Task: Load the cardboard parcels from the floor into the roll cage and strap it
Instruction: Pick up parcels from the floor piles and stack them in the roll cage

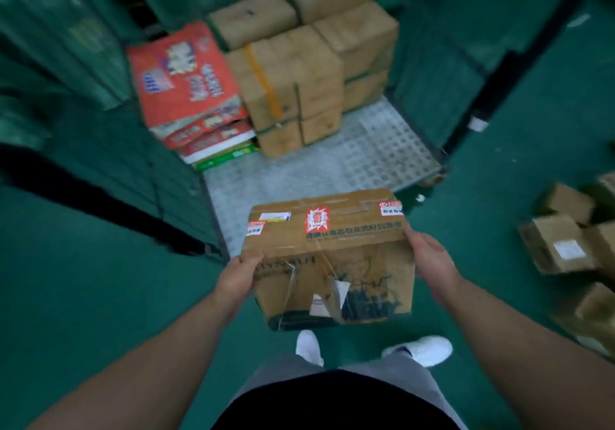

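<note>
Both hands carry one taped cardboard parcel [327,256] (red stickers on top) at the roll cage's open front, above the green floor [100,279]: left hand [237,276] grips its left edge, right hand [429,260] its right. The perforated cage deck [372,153] holds strapped brown parcels [293,86] and red printed boxes [186,76] at the back. More loose parcels [562,243] lie on the floor to the right.

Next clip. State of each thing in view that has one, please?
carried parcel: taped shut, held before the cage.
left grip: grips parcel's left edge.
right grip: holds parcel's right side.
roll cage: front open, partly loaded.
strapped bundles: stacked at cage's back.
red boxes: piled at cage's left.
floor parcels: lying right, not yet loaded.
</note>
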`<act>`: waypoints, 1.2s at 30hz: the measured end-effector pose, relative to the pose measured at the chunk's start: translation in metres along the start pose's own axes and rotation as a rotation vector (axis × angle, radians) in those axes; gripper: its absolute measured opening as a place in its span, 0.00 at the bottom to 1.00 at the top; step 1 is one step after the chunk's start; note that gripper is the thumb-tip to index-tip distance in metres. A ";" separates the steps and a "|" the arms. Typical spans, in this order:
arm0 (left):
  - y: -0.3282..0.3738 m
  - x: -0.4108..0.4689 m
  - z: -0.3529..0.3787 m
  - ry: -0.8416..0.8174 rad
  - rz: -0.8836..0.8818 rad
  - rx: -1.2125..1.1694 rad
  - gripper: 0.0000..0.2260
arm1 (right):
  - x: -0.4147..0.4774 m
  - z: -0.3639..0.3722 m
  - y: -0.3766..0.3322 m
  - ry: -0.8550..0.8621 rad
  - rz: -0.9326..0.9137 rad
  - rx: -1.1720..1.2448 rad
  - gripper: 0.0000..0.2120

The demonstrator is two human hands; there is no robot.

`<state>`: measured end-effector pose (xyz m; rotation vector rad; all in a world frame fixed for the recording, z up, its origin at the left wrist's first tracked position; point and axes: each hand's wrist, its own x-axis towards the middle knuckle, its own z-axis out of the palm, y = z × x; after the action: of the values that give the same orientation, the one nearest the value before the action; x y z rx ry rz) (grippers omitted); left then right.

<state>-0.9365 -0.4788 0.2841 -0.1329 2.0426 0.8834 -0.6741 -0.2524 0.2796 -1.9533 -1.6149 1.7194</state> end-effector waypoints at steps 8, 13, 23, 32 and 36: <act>0.003 0.041 -0.102 0.172 -0.035 -0.295 0.15 | 0.009 0.120 -0.122 -0.208 -0.115 -0.082 0.23; 0.047 0.087 -0.090 0.193 -0.059 -0.335 0.17 | 0.074 0.137 -0.168 -0.222 -0.151 -0.158 0.19; 0.143 0.223 -0.060 0.300 -0.262 -0.593 0.21 | 0.251 0.203 -0.256 -0.361 -0.074 -0.320 0.12; 0.134 0.331 -0.071 0.597 -0.382 -0.689 0.17 | 0.345 0.312 -0.274 -0.489 -0.110 -0.401 0.08; 0.117 0.374 -0.070 0.623 -0.402 -0.696 0.19 | 0.381 0.350 -0.275 -0.518 -0.089 -0.473 0.10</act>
<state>-1.2584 -0.3524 0.0875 -1.2873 2.0262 1.3603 -1.1818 -0.0481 0.0706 -1.6224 -2.4326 2.0736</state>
